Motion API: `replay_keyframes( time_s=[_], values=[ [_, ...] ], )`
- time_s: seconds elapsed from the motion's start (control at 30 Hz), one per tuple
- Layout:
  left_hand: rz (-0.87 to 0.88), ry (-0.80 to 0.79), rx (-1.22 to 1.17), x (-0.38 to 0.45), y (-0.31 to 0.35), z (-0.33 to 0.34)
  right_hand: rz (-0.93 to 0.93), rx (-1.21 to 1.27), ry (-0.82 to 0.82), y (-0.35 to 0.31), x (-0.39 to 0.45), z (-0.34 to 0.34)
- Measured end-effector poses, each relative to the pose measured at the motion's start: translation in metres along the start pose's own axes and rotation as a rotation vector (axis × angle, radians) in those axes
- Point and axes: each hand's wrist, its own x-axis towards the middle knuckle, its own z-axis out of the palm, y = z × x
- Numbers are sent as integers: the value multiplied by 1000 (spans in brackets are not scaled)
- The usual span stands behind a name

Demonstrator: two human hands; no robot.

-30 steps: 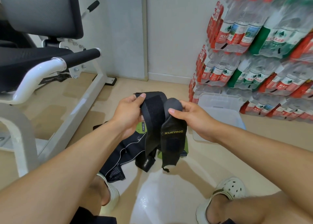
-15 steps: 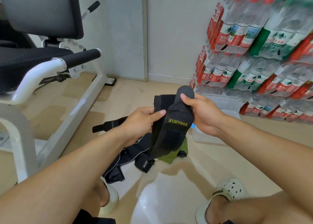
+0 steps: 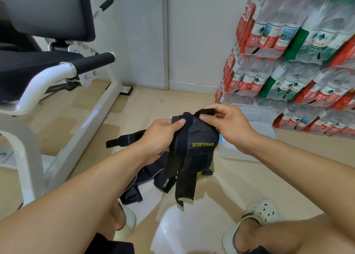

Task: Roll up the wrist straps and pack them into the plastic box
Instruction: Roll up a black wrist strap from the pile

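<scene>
Strap (image 3: 199, 153) pinched between both hands' fingers (image 3: 206, 116)

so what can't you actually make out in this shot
- Plastic box, head view: the right hand and forearm cover its near left part, so its contents cannot be judged.
- Straps on the floor: the held wrist strap and the left hand overlap the pile, so no count.
- Left fingers: curled behind the strap.

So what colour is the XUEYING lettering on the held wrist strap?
Yellow-green on the black wrist strap, head view.
</scene>
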Motion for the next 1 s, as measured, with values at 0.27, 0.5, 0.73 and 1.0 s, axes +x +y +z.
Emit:
replay_keyframes(
  time_s=[0.27, 0.5, 0.73, 1.0],
  values=[
    [-247, 191, -336, 8, 8, 11, -113, -48, -26, -5, -2, 9],
    [-231, 463, -542, 18, 7, -33, -167, 36, -137, -24, -13, 0],
    [-158, 256, -590, 10, 16, -19, 194, 183, -182, -1, -8, 13],
    [7, 130, -312, 4, 15, -11, 311, 251, -128, -1, -4, 27]
  ],
)
